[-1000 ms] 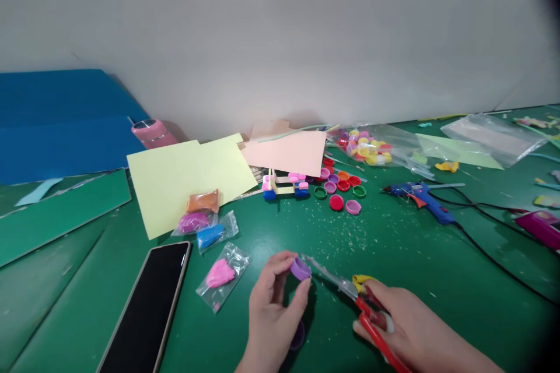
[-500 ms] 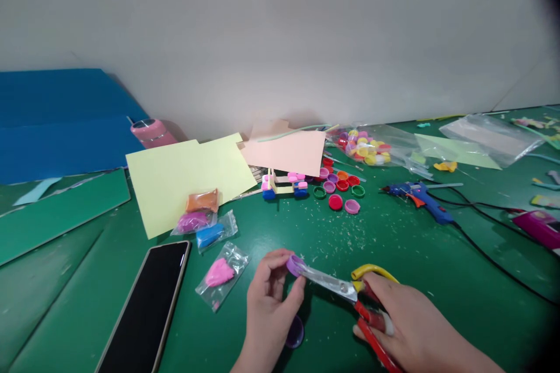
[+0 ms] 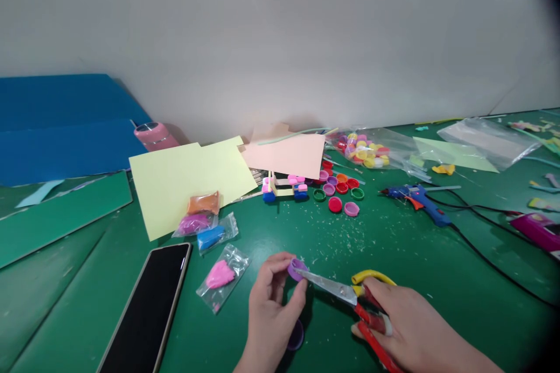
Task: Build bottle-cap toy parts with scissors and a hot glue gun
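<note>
Between thumb and fingertips, my left hand (image 3: 273, 309) holds a small purple cap (image 3: 297, 269), its open side turned toward the right. My right hand (image 3: 405, 317) is wrapped round the red and yellow handles of a pair of scissors (image 3: 335, 288). The scissor tips rest at the inside of the cap, and the blades look nearly closed. Beneath my left hand, a darker purple cap (image 3: 296, 335) lies on the green table, partly hidden.
A phone (image 3: 146, 306) and small clay bags (image 3: 221, 274) lie left. Behind are yellow paper (image 3: 192, 178), a small blue-and-pink model (image 3: 284, 187) and loose caps (image 3: 335, 204). A blue glue gun (image 3: 417, 198) with its cable lies right.
The scissor tips have shifted slightly within the purple cap. Both hands keep their hold, and the whole view has tilted up a little.
</note>
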Demonstrator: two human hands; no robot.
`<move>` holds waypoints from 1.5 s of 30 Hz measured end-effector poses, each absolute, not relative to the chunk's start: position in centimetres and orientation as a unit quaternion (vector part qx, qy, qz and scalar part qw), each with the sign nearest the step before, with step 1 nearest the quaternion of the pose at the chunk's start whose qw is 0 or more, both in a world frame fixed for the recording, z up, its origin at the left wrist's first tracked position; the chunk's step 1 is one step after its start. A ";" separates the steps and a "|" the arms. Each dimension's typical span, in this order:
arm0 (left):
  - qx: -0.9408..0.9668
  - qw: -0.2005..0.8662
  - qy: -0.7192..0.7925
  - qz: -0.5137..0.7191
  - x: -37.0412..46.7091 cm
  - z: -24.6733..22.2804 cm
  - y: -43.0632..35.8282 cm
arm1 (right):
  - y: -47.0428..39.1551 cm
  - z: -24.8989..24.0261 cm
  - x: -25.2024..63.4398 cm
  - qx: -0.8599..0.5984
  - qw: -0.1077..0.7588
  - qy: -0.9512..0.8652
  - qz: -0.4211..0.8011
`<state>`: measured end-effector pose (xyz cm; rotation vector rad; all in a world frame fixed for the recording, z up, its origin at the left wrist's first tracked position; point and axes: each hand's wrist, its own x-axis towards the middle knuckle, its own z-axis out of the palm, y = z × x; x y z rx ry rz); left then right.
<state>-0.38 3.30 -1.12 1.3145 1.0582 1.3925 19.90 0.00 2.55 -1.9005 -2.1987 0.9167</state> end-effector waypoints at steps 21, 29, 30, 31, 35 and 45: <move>0.580 0.368 0.450 0.571 -0.4 -1.6 3.2 | -0.5 2.8 19.7 -0.629 0.064 -0.713 0.302; 0.595 0.339 0.470 0.557 -0.6 -1.7 3.2 | -0.5 2.3 19.4 -0.623 0.041 -0.725 0.292; 0.595 0.340 0.474 0.553 -0.6 -1.7 3.2 | -0.5 2.4 19.4 -0.622 0.037 -0.727 0.288; 0.596 0.342 0.476 0.549 -0.6 -1.6 3.2 | -0.5 2.4 19.3 -0.623 0.033 -0.728 0.285; 0.593 0.360 0.470 0.545 -0.6 -1.6 3.2 | -0.4 2.6 19.1 -0.631 0.019 -0.725 0.274; 0.599 0.335 0.480 0.547 -0.7 -2.2 3.2 | -0.6 3.2 18.9 -0.646 0.025 -0.708 0.284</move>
